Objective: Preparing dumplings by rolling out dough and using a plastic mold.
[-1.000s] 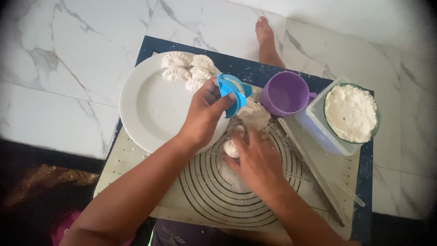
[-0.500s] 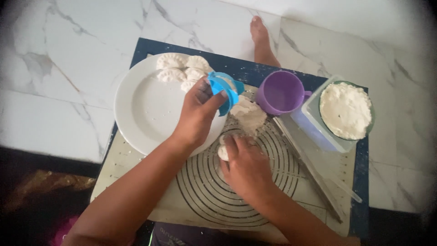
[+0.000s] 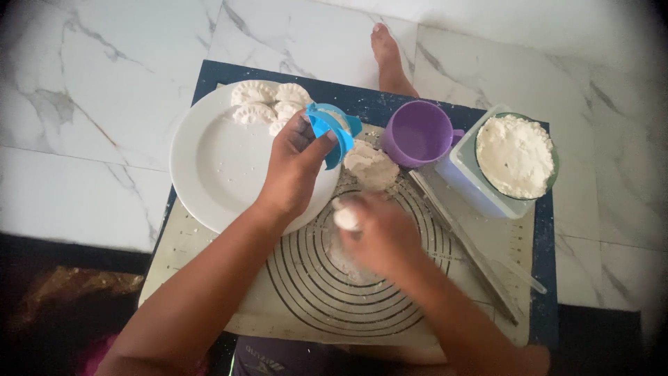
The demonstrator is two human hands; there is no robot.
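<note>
Blue plastic dumpling press [image 3: 332, 132], hinged and partly open, sits pinched in my left hand [image 3: 292, 170], fingers curled around its handle, above the rim of the round white plate [image 3: 209, 174]. Pale folded dumplings [image 3: 268, 104] lie at the plate's far edge. My right hand [image 3: 379, 233] closes loosely on a small white lump of dough [image 3: 346, 217] over the beige rolling mat with dark rings [image 3: 348, 306]. Just beyond, a flattened dough piece [image 3: 371, 166] rests on the mat. Farther right stand a purple plastic mug [image 3: 417, 136] and a flour-filled bowl [image 3: 515, 154].
</note>
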